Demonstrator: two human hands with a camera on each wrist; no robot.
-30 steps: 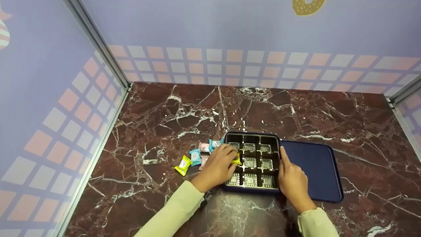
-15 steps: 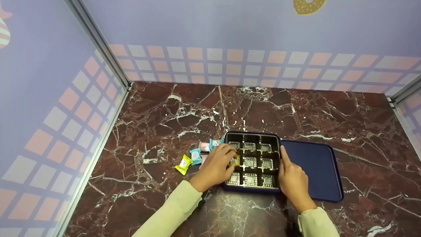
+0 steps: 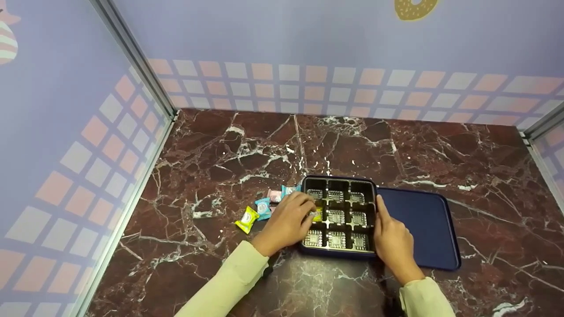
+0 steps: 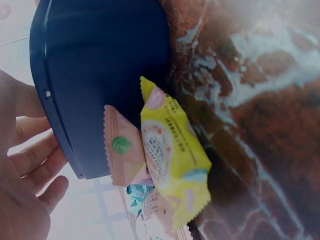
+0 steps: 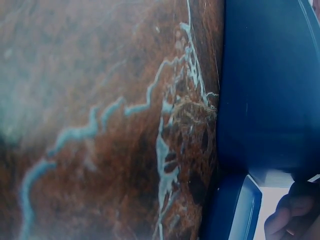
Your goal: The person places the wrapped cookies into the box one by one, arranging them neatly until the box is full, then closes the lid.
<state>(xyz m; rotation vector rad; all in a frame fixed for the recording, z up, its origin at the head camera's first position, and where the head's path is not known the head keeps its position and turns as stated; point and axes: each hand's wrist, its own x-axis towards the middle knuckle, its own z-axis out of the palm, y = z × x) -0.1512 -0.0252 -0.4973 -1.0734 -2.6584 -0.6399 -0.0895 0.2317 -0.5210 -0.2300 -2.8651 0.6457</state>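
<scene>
A dark blue box (image 3: 339, 255) holds a black and gold tray (image 3: 337, 228) divided into several compartments. In the head view, a yellow-wrapped candy (image 3: 317, 214) lies in the left compartment of the middle row. My left hand (image 3: 288, 220) reaches over the left rim, its loosely bent fingertips beside that candy. The thumb is partly hidden. My right hand (image 3: 393, 240) holds the box's right side, one finger extended along the rim; in the right wrist view only some fingers (image 5: 290, 215) show behind the box.
Left of the box lie a yellow candy (image 3: 246, 219), blue candies (image 3: 263, 208) and pink candies (image 3: 275, 195), some hidden by my left arm. The dark blue lid (image 3: 423, 229) lies flat at the right, partly behind my right hand. Patterned walls (image 3: 286, 83) bound the marble table (image 3: 211, 154).
The yellow candy at my left fingertips has settled into the middle-left compartment and shows more fully. My left hand has shifted very slightly left. The right hand and box stay in place.
</scene>
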